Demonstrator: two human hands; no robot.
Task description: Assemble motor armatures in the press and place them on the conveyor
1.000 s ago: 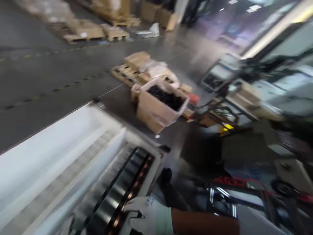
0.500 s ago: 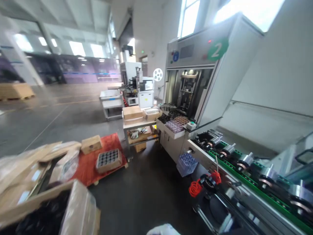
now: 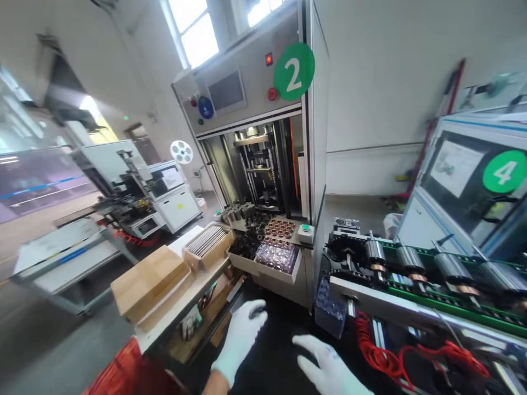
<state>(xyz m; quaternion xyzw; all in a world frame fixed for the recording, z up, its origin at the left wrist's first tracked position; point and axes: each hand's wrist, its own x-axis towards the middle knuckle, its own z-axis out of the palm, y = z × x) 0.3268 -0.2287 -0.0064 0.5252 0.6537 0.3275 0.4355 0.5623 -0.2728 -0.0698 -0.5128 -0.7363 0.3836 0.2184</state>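
Observation:
Both my hands wear white gloves and hang in the air, low in the view. My left hand (image 3: 242,332) has loosely bent fingers with a gap between them, and nothing shows in it. Lower right, my right hand (image 3: 325,363) holds nothing, its thumb and fingers apart. Ahead of them is a white tray (image 3: 263,271) with a clear plastic insert (image 3: 278,256) and black parts (image 3: 247,241). Copper-coloured rings (image 3: 279,227) sit in rows behind it, before the machine marked 2 (image 3: 251,99). Neither hand touches any of these.
At left, a bench (image 3: 154,334) carries a cardboard box (image 3: 150,280) and a carton of thin flat pieces (image 3: 209,241). A conveyor (image 3: 395,296) with metal shafted cylinders (image 3: 411,262) runs along the right. Red coiled hose (image 3: 376,354) and a blue plastic crate (image 3: 329,310) are below.
The view has swung right and come closer to the machine marked 2. Both gloved hands are now in sight; before, only part of one white glove showed at the bottom edge.

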